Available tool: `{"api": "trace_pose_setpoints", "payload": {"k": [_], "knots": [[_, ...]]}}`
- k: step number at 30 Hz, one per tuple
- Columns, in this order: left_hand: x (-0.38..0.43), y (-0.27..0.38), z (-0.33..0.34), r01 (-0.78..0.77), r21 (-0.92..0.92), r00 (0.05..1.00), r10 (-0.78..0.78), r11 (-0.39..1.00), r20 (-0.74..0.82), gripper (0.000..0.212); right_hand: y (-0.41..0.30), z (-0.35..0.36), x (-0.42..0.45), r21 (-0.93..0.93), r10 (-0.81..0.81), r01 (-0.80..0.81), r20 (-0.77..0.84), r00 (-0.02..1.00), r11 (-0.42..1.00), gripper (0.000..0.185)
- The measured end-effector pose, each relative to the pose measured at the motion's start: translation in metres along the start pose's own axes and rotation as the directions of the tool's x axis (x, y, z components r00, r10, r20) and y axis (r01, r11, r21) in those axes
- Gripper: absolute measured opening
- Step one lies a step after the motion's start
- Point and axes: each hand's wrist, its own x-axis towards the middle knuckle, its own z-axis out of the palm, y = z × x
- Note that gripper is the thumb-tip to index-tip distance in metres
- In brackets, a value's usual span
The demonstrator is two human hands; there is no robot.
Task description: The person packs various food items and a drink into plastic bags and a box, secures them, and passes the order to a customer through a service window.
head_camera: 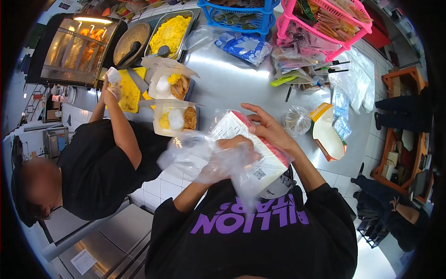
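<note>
A white carton with a red side [268,171] is held tilted before my chest, inside a clear plastic bag [190,151]. My left hand [235,157] clutches the bunched plastic over the carton's face, and the film partly hides its fingers. Along the carton's red edge, my right hand [266,127] grips with the thumb and bent fingers while the index finger sticks out. Left of the carton, two open food boxes stand on the steel table [230,82]. The nearer box [158,122] holds rice, fried chicken and something yellow; the farther box [153,83] has similar food.
At left, a co-worker's gloved hand [114,91] is over a yellow cutting board [130,101] with a knife [137,80]. Beyond are a tray of yellow food [170,33] and a heated display case [75,52]. A bagged bowl [297,120] and an open carton [327,132] lie right.
</note>
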Motion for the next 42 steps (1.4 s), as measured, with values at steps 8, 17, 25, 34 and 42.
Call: {"api": "trace_pose_setpoints", "payload": {"k": [8,17,25,34,42], "knots": [[0.007,-0.013,0.002,-0.325,0.373,0.887,0.417,0.869,-0.199,0.021,-0.037,-0.001,-0.030,-0.596,-0.138,0.133,0.037,0.990,0.792,0.082],[0.035,0.021,0.022,-0.538,0.524,0.722,0.682,0.660,-0.116,0.020,-0.027,0.018,-0.059,-0.921,-0.207,0.142,0.069,0.976,0.362,0.074],[0.040,0.044,0.047,-0.647,0.454,0.699,0.714,0.612,0.033,0.016,-0.002,0.011,-0.071,-0.869,-0.551,0.200,-0.097,0.829,0.453,0.047],[0.034,0.034,0.033,-0.625,0.239,0.752,0.655,0.743,-0.069,0.013,-0.023,0.023,-0.053,-0.797,-0.501,0.323,0.031,0.865,0.510,0.050],[0.032,0.044,0.017,-0.547,0.272,0.832,0.550,0.792,0.073,0.043,0.028,0.013,-0.068,-0.783,-0.344,0.039,-0.227,0.911,0.621,0.043]]}}
